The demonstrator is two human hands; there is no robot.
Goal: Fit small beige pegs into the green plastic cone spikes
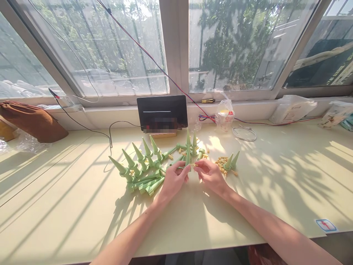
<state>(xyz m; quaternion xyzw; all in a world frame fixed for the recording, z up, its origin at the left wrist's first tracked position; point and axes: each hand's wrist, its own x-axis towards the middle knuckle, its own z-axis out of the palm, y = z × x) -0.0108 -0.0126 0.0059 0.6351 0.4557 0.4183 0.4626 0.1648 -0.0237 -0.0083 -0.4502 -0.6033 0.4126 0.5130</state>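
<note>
Table point(82, 221) edge running beneath forearms point(140, 226); green parts point(149, 180) crowding left, tablet point(162, 112) standing beyond. Left hand point(175, 178) gripping upright cone point(188, 156), right hand point(211, 173) pinching yellow peg point(193, 165) beside it; forearms converging.

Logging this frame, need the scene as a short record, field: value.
left hand: holds a green cone, point up
right hand: pinches a small yellow peg beside that cone
left of hands: cluster of green pieces, many cone-tipped
right of hands: pile of yellow pegs, two more cones
behind: dark-screened tablet, propped up
surface: sunlit table
</note>
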